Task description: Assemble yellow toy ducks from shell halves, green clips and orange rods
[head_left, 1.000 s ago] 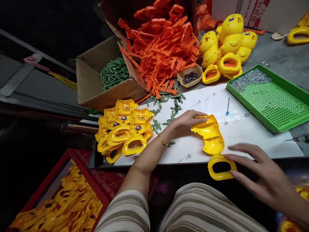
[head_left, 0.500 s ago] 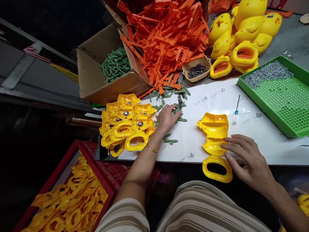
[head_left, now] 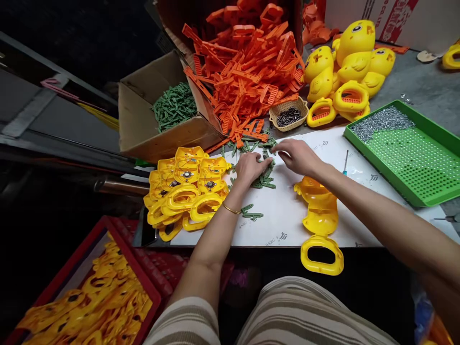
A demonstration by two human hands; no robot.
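Over a scatter of small green plastic pieces (head_left: 265, 182) is my left hand (head_left: 248, 167), its thumb and fingers apart with green pieces between and beneath them. From the right, my right hand (head_left: 296, 154) reaches to the same scatter. Its index fingertip is by a green piece at the upper edge, and the thumb stays apart from it. Below my right forearm lies a hollow yellow duck-shaped toy shell (head_left: 319, 215), inner side up, its ring handle jutting past the table edge. The forearm partly covers the shell's top.
Yellow shells with wired parts (head_left: 189, 187) are piled at left. Behind stand a carton of green pieces (head_left: 132, 117), heaped orange parts (head_left: 247, 72), a basket of dark pins (head_left: 287, 117) and assembled ducks (head_left: 354, 57). A green screw tray (head_left: 413, 191) and screwdriver (head_left: 345, 163) are at right; a red crate (head_left: 153, 294) is lower left.
My right hand has left the yellow shell's side and moved left and forward to the green pieces. My left hand stays over them, and some pieces have gathered closer below it. The view has shifted slightly.
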